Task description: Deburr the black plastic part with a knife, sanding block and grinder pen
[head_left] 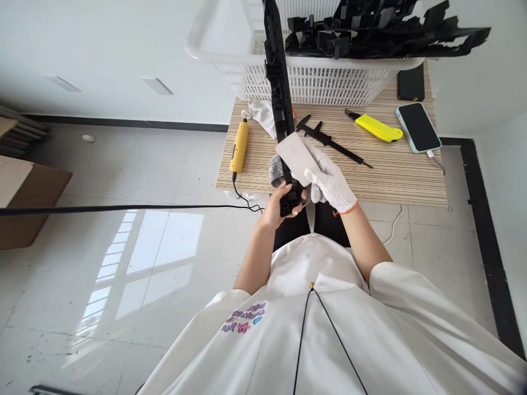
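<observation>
My bare left hand (276, 207) is wrapped round the near end of a long black plastic strip (281, 93). The strip has ribs and clips and rises away from me over the table toward the basket. In my right hand (329, 178), which wears a white knit glove with an orange cuff edge, is a pale flat rectangular slab (297, 158) with rounded corners; its kind is unclear. The slab lies across the strip in this view, and I cannot tell whether they touch. A grey knitted piece (275, 169) shows partly behind the strip.
The striped wooden table (395, 175) carries a yellow corded tool (239, 147), a white cloth (263, 116), a black caliper (333, 144), a yellow utility knife (379, 127), a phone on a cable (419, 127) and a black phone-like slab (410, 83). Behind, a white basket (321, 85) holds black plastic parts (370, 41).
</observation>
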A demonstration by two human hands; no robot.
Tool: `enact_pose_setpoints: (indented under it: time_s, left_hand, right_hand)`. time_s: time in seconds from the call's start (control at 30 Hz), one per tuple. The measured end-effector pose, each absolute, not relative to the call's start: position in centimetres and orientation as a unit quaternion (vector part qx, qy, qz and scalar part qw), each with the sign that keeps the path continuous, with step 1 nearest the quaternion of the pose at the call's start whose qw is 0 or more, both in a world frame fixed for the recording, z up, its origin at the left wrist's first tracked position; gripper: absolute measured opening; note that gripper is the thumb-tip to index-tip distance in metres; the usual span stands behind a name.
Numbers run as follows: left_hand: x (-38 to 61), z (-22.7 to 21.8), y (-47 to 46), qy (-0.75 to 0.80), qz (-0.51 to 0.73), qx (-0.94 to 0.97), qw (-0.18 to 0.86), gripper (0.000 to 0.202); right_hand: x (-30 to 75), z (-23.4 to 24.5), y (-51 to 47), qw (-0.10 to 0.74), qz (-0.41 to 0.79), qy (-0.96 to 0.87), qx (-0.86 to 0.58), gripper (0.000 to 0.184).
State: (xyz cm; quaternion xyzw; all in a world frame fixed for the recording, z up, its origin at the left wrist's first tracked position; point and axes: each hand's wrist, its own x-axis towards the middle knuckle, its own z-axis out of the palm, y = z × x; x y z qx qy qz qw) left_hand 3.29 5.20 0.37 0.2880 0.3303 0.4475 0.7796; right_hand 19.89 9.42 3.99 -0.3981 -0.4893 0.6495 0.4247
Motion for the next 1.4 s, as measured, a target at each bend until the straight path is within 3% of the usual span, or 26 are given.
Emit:
enact_pose_setpoints:
  time_s: [0.13,0.5,0.57,0.7,0.93,1.27,1.4]
  left_hand:
    - [3.3,0.2,5.3,0.326,0.443,0.284,0.786,0.042]
    - [3.2,0.7,5.5,0.353,0.427,0.28,0.784,0.055]
    - [3.2,0.6,5.6,0.359,0.422,0.279,0.784,0.054]
    - [3.1,0.6,5.7,0.364,0.416,0.274,0.787,0.047]
    - [3.3,0.9,6.1,0.393,0.41,0.275,0.776,0.042]
    - [3.7,1.3,6.7,0.41,0.406,0.298,0.76,0.043]
    - [3.8,1.3,6.8,0.412,0.411,0.287,0.761,0.042]
  right_hand:
    - [19.7,3.7,9.7,0.468,0.641,-0.463,-0.394,0.074]
    - [19.6,3.9,9.3,0.431,0.654,-0.485,-0.388,0.072]
    - [19.5,3.9,9.4,0.457,0.64,-0.478,-0.391,0.069]
    - [19.3,3.5,9.5,0.43,0.659,-0.483,-0.383,0.07]
    - [19.1,2.9,10.0,0.43,0.661,-0.454,-0.416,0.054]
    - [18.9,3.4,10.0,0.452,0.636,-0.445,-0.44,0.054]
    - [19.1,3.5,9.9,0.424,0.657,-0.449,-0.433,0.052]
